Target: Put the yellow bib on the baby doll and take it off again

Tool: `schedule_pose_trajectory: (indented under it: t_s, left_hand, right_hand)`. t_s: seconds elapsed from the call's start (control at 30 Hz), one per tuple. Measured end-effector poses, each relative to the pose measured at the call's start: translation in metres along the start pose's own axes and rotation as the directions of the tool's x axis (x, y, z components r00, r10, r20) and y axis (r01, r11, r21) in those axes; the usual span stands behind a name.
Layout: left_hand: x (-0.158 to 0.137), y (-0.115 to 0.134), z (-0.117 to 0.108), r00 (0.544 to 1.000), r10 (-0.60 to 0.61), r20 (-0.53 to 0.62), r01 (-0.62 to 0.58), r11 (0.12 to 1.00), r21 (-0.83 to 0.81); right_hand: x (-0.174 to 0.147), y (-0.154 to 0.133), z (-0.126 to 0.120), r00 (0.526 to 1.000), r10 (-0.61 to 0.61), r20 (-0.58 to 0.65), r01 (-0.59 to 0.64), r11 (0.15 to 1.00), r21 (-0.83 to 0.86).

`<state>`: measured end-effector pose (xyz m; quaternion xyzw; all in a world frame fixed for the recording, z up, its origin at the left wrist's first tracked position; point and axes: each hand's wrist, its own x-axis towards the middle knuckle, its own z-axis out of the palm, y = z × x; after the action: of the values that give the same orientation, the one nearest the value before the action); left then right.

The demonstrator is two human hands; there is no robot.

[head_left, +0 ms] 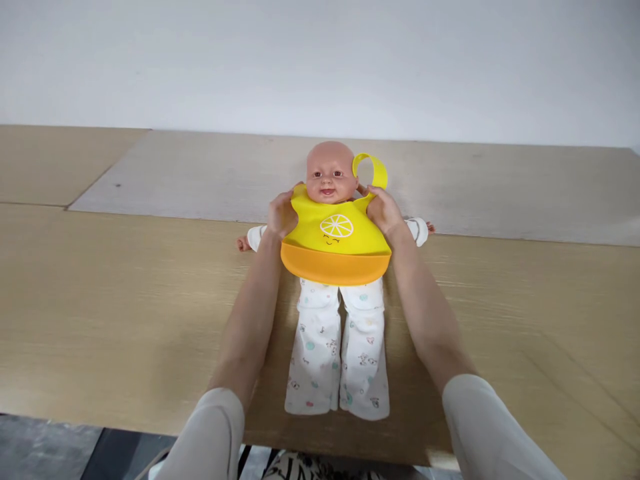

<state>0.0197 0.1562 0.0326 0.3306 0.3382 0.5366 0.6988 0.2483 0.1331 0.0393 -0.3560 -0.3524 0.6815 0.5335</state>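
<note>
A baby doll (pixel 330 163) in white printed clothes lies on its back, its head toward the wall and its arms spread. Over its chest is a yellow bib (pixel 313 223) with a lemon slice print and an orange pocket (pixel 335 268) along the bottom. My left hand (pixel 283 212) is closed on the bib's upper left edge beside the doll's neck. On the other side, my right hand (pixel 384 210) grips the upper right edge, where a yellow strap curls up beside the doll's head. The tips of my fingers are partly hidden.
The doll rests on a wooden table (pixel 125 300) with a paler grey board (pixel 475 180) along its back. A white wall (pixel 320 67) rises behind. The table's front edge is close to my body, with grey floor (pixel 45 447) at lower left.
</note>
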Motion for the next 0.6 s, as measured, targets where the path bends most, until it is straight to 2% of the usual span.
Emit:
schedule_pose_trajectory:
  t_s: [0.33, 0.47, 0.6]
  left_hand:
    - [-0.003, -0.004, -0.001, 0.999, -0.022, 0.047, 0.021, 1.000, 0.020]
    - [-0.002, -0.006, -0.003, 0.998, -0.008, 0.056, 0.008, 1.000, 0.005]
    - [-0.007, -0.004, -0.005, 0.995, -0.051, 0.088, 0.047, 0.998, 0.042]
  right_hand:
    - [0.003, 0.006, -0.003, 0.992, -0.118, -0.032, 0.118, 0.993, -0.025]
    - [0.007, 0.010, -0.004, 0.993, -0.102, -0.060, 0.101, 0.995, -0.019]
    - [0.011, 0.016, -0.005, 0.996, -0.026, -0.083, 0.028, 0.999, 0.024]
